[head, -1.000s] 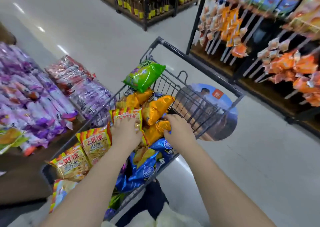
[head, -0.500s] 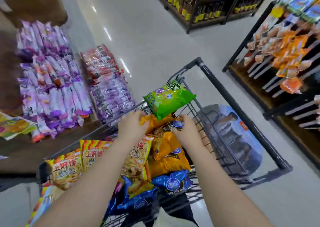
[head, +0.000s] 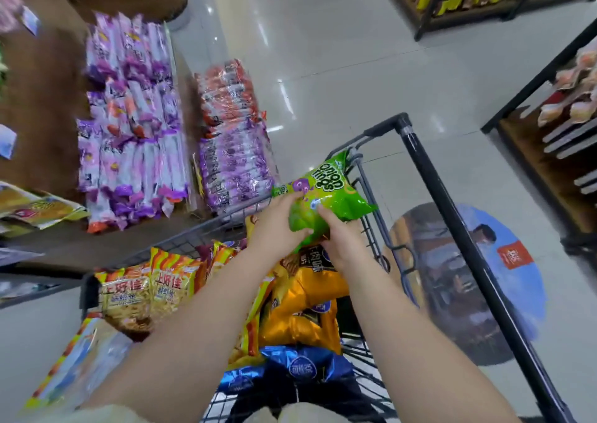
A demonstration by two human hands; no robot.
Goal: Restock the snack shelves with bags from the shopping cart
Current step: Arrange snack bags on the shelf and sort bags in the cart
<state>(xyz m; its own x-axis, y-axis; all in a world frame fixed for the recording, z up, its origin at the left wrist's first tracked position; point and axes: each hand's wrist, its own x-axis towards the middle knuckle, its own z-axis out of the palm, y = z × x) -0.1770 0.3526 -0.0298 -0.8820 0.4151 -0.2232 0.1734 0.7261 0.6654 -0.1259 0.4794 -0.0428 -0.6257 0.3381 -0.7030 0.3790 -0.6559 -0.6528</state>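
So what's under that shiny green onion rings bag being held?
Glossy orange foil snack bags, stacked in the black wire cart. The left hand and right hand grip the green onion rings bag, hiding what lies directly beneath it.

- 1 glossy green plastic onion-rings bag (head: pixel 326 193) was there.
- 2 bare hands showed: the left hand (head: pixel 277 225) and the right hand (head: pixel 339 243).
- 1 black wire shopping cart (head: pixel 429 180) stood there.
- 2 red-and-yellow striped crisp bags (head: pixel 126 293) were plainly countable.
- 2 shiny blue foil bags (head: pixel 303 364) lay there.
- 1 round blue floor sticker (head: pixel 507 261) showed.
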